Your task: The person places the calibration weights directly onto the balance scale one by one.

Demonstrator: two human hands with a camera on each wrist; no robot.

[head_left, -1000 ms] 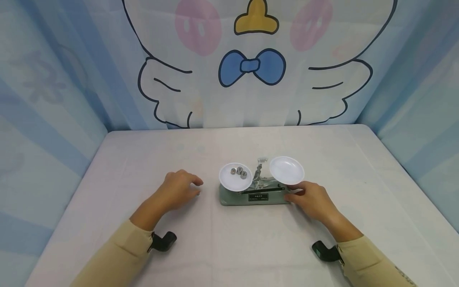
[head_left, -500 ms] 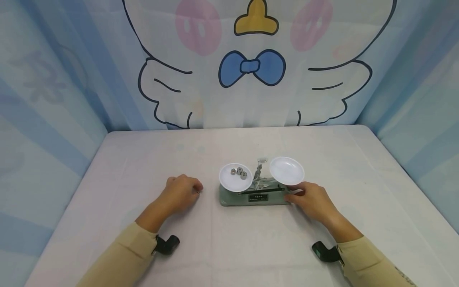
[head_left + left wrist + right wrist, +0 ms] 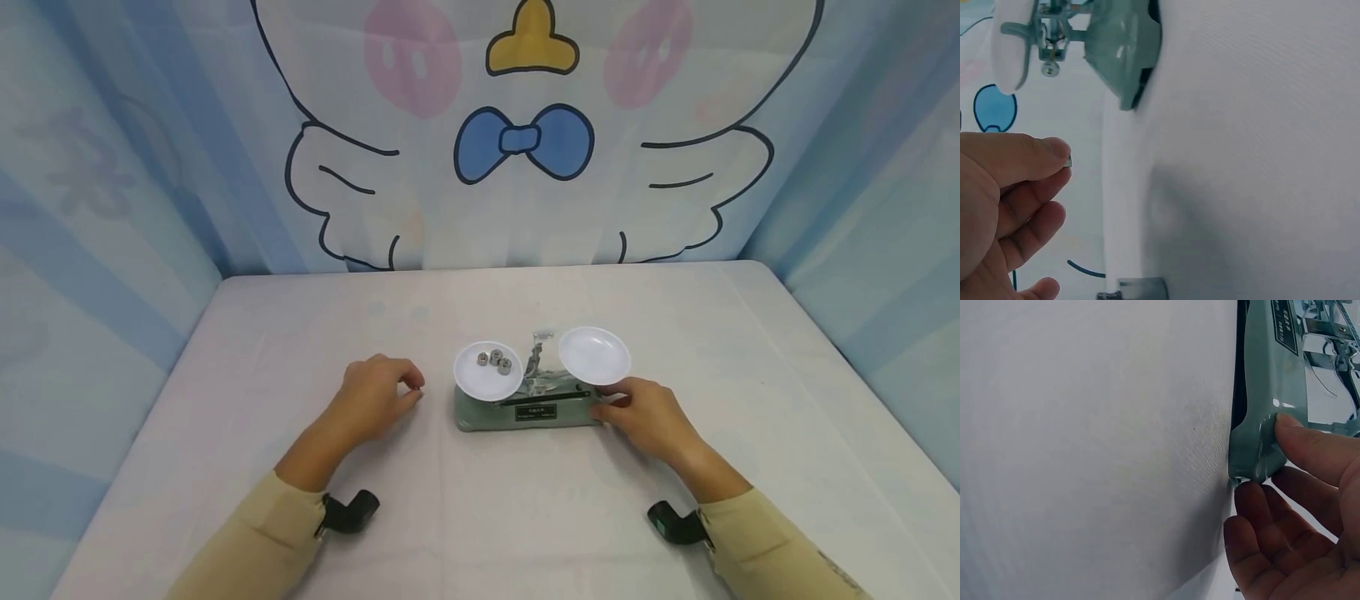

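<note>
Beige-sleeved left hand pinches a small silver metal weight between thumb and fingertips, just left of the scale. Right hand grips the right end of the grey-green metal balance scale, thumb on its front corner. Scale's long axis runs left-right across the white table; its front label is unreadable. Left white pan carries three silver weights; right white pan sits higher.

Glossy, probably metal scale base
</note>
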